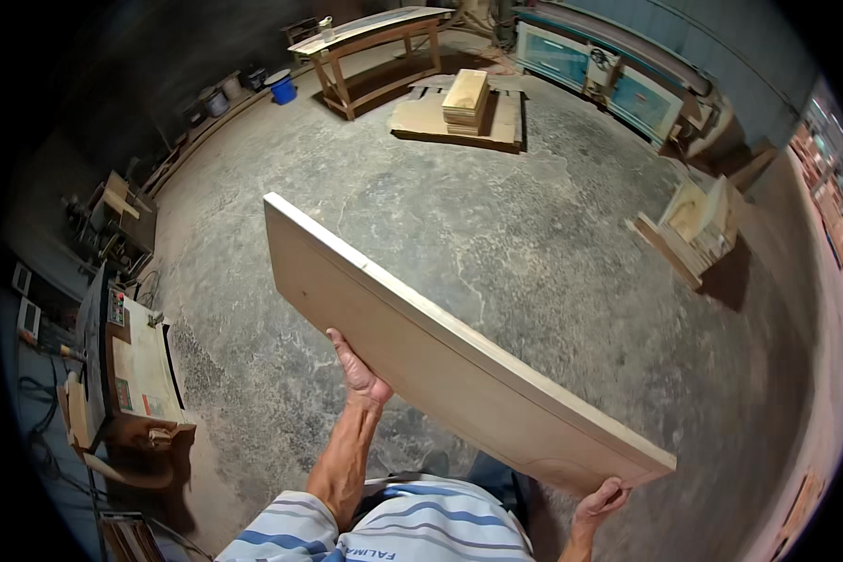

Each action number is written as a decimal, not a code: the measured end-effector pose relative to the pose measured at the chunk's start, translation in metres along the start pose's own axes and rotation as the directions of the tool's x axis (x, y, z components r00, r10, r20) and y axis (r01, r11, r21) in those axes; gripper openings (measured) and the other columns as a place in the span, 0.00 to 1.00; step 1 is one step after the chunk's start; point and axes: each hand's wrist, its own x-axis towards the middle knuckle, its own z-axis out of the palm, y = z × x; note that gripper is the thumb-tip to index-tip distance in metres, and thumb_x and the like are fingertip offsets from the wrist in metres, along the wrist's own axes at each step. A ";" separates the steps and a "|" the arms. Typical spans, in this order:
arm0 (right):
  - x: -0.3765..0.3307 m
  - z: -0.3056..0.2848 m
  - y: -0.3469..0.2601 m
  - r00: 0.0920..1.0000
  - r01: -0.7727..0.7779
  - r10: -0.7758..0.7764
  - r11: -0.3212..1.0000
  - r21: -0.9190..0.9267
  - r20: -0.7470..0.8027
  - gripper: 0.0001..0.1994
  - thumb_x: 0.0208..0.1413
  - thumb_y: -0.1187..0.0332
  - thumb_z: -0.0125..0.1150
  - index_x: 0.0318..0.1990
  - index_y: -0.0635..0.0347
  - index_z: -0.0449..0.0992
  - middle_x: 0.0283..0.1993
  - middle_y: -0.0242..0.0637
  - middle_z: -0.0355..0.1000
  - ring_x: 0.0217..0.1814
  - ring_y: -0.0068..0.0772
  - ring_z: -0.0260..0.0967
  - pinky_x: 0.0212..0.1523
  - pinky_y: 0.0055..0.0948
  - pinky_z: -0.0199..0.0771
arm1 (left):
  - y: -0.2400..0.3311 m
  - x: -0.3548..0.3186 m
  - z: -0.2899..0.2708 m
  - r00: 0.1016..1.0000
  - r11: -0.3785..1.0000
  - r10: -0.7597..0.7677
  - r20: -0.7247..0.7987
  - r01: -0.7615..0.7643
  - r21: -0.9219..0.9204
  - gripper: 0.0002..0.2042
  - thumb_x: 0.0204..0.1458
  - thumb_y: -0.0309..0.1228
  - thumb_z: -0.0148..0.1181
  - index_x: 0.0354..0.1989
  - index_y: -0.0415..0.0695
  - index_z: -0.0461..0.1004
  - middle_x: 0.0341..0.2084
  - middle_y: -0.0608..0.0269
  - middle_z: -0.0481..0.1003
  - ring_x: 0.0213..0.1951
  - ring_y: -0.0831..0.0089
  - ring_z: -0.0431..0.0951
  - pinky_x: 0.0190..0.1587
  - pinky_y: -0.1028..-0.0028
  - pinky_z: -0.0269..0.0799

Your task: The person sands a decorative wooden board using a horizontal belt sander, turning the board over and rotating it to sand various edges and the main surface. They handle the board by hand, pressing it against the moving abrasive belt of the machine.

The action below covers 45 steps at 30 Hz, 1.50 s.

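Observation:
A long pale wooden panel [450,361] is held up in front of me, slanting from upper left down to lower right. Its thick edge faces upward, and a groove line runs along the broad face close to that edge. My left hand [358,373] grips the lower edge left of the middle, thumb against the near face and the other fingers hidden behind. At the lower right corner my right hand [601,501] is closed on the panel from below, its fingers partly in sight.
A stack of boards [465,98] sits on a low pallet [412,120] ahead. More boards [707,220] lie at the right. Beyond are a wooden workbench [375,33], a blue bucket [282,88] and a long teal machine [595,66]. Another machine [140,351] stands at the left.

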 end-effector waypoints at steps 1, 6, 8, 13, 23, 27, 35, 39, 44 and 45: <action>0.016 0.013 0.006 0.999 -0.042 0.042 0.999 0.020 -0.016 0.23 0.58 0.55 0.46 0.44 0.73 0.66 0.41 0.47 0.67 0.41 0.37 0.62 0.44 0.33 0.63 | -0.009 0.016 0.007 1.000 1.000 -0.012 -0.006 0.012 -0.016 0.39 0.43 0.67 0.48 0.56 0.47 0.63 0.51 0.63 0.67 0.52 0.62 0.66 0.55 0.60 0.64; 0.124 0.097 0.032 0.995 -0.101 0.104 0.984 0.147 -0.012 0.19 0.58 0.58 0.47 0.38 0.71 0.67 0.37 0.44 0.67 0.39 0.34 0.61 0.41 0.33 0.63 | -0.062 0.099 0.072 0.995 0.985 0.071 -0.067 -0.059 0.160 0.41 0.44 0.68 0.46 0.59 0.48 0.59 0.55 0.62 0.62 0.56 0.63 0.59 0.57 0.60 0.57; 0.167 0.120 0.030 0.983 -0.178 0.168 0.972 0.154 0.074 0.18 0.56 0.59 0.49 0.38 0.70 0.66 0.36 0.43 0.67 0.36 0.32 0.63 0.36 0.33 0.64 | -0.073 0.128 0.092 0.998 0.992 -0.018 0.067 0.010 0.129 0.41 0.43 0.69 0.45 0.58 0.48 0.60 0.55 0.62 0.61 0.56 0.64 0.58 0.57 0.59 0.56; 0.308 0.211 0.000 0.981 -0.116 0.086 0.977 0.179 0.172 0.12 0.50 0.64 0.57 0.28 0.65 0.68 0.20 0.33 0.66 0.20 0.24 0.63 0.21 0.24 0.62 | -0.084 0.233 0.091 0.983 0.991 -0.081 0.163 0.096 -0.088 0.40 0.45 0.68 0.44 0.57 0.46 0.62 0.55 0.63 0.63 0.54 0.63 0.61 0.60 0.58 0.53; 0.503 0.364 0.007 0.969 0.025 -0.076 0.977 0.212 0.237 0.20 0.48 0.55 0.63 0.33 0.63 0.65 0.23 0.41 0.69 0.23 0.30 0.69 0.18 0.28 0.68 | -0.195 0.431 0.227 0.983 0.993 -0.042 -0.177 0.022 -0.114 0.42 0.45 0.69 0.39 0.59 0.45 0.60 0.58 0.60 0.61 0.58 0.59 0.59 0.61 0.53 0.53; 0.577 0.411 0.006 0.983 0.051 -0.071 0.992 0.115 0.172 0.18 0.48 0.58 0.63 0.31 0.63 0.65 0.23 0.44 0.70 0.23 0.35 0.72 0.19 0.30 0.69 | -0.240 0.523 0.268 0.982 0.992 -0.126 -0.140 0.120 -0.048 0.43 0.44 0.69 0.41 0.61 0.46 0.57 0.61 0.59 0.56 0.60 0.57 0.57 0.62 0.53 0.51; 0.722 0.503 0.045 0.986 0.116 -0.116 0.993 0.008 0.117 0.13 0.51 0.62 0.59 0.30 0.62 0.65 0.22 0.41 0.68 0.19 0.42 0.69 0.18 0.32 0.66 | -0.320 0.664 0.381 0.982 0.981 -0.180 -0.055 0.183 0.056 0.43 0.45 0.69 0.37 0.63 0.49 0.52 0.63 0.58 0.53 0.61 0.55 0.55 0.61 0.54 0.54; 0.805 0.552 0.072 0.986 -0.086 0.068 0.990 0.111 0.155 0.10 0.52 0.64 0.56 0.30 0.61 0.65 0.21 0.40 0.67 0.19 0.40 0.69 0.19 0.32 0.66 | -0.357 0.722 0.423 0.989 0.979 -0.122 -0.080 0.133 0.154 0.44 0.46 0.71 0.33 0.63 0.50 0.52 0.63 0.58 0.53 0.60 0.55 0.56 0.60 0.55 0.57; 0.908 0.609 0.120 0.971 -0.015 0.019 1.000 -0.020 0.240 0.07 0.52 0.70 0.54 0.38 0.58 0.67 0.28 0.46 0.67 0.22 0.42 0.66 0.21 0.37 0.65 | -0.415 0.790 0.508 0.983 0.972 -0.020 -0.183 0.062 0.225 0.41 0.50 0.68 0.23 0.64 0.48 0.50 0.64 0.55 0.50 0.63 0.54 0.53 0.62 0.55 0.51; 0.915 0.616 0.137 0.961 0.128 -0.090 0.983 -0.133 0.261 0.08 0.52 0.73 0.52 0.40 0.56 0.68 0.32 0.49 0.66 0.23 0.43 0.65 0.21 0.39 0.64 | -0.425 0.805 0.522 0.987 0.964 -0.021 -0.160 0.062 0.259 0.42 0.50 0.68 0.24 0.64 0.47 0.49 0.64 0.53 0.49 0.62 0.53 0.53 0.62 0.54 0.52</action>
